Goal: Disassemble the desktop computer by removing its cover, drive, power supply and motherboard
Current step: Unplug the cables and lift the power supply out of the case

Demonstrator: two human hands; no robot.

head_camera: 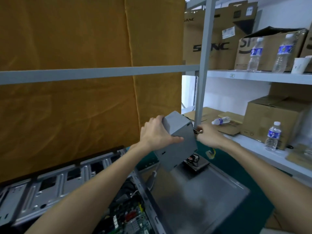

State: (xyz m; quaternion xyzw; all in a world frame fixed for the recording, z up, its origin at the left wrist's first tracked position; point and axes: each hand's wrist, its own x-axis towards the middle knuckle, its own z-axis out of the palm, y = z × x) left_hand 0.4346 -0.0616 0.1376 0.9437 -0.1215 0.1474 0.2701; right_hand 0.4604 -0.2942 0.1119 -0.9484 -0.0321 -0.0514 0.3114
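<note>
Nearest to me, below my left forearm, the open computer case (70, 188) lies on the green worktop (263, 208), with the motherboard (133, 218) and its wires showing inside. Below my right forearm lies the flat grey cover panel (199, 196), and a small dark part with red and black wires (195, 163) rests at its far end, just under my hands.

Above that I hold the grey power supply (179, 139) in the air, tilted, clear of the case. My left hand (157, 134) grips its left side, thumb curled over the front face and fingers round the top edge. My right hand (209, 134) is at the box's right side, its fingers pinched on the wires coming out there; a yellow-wired connector (211, 152) hangs below that wrist.

To the right of my right hand runs a white shelf (263, 149) with 1 upright water bottle (272, 136), 1 bottle lying on flattened cardboard (221, 120) and a brown box (273, 119). Behind my hands hangs a yellow-brown curtain (76, 48) crossed by a grey rail (94, 73). On the upper shelf (260, 76) stand printed boxes (217, 41), 2 more bottles (255, 54) and a paper cup (300, 65).
</note>
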